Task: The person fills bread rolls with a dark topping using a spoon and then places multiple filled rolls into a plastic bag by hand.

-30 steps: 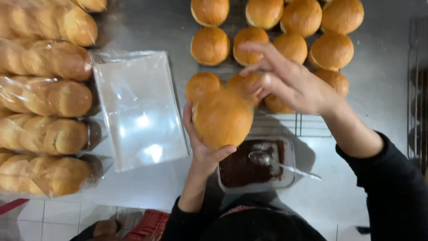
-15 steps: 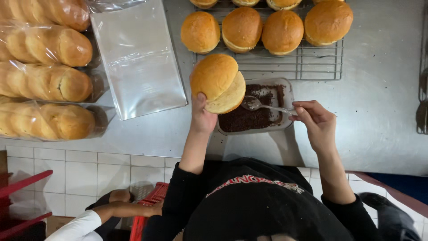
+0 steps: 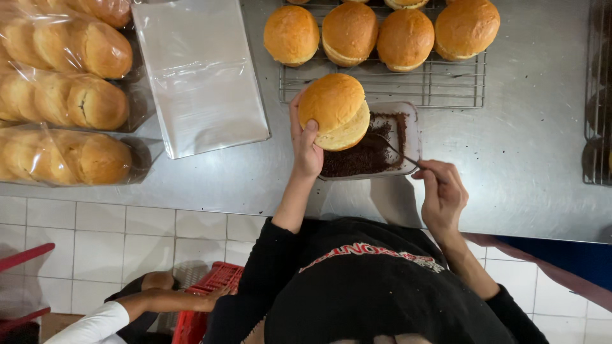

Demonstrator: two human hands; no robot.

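My left hand (image 3: 306, 145) grips a round golden bun (image 3: 333, 110), split open, above the left end of a clear plastic tub (image 3: 413, 130) of dark chocolate sprinkles (image 3: 360, 157). My right hand (image 3: 442, 194) holds a metal spoon (image 3: 399, 153) by its handle, the bowl dipped in the sprinkles under the bun. The tub sits on a steel counter (image 3: 523, 153).
A wire cooling rack (image 3: 446, 89) behind the tub carries several more buns (image 3: 347, 33). A stack of clear bags (image 3: 199, 73) lies to the left, beside bagged buns (image 3: 70, 102). Another rack (image 3: 596, 95) is at the right edge. Another person's hand (image 3: 159, 299) reaches to a red crate (image 3: 207, 293) below.
My left hand lifted the bun off the rack and brought it over the tub. My right hand left the rack, took the spoon and has dipped it into the sprinkles.
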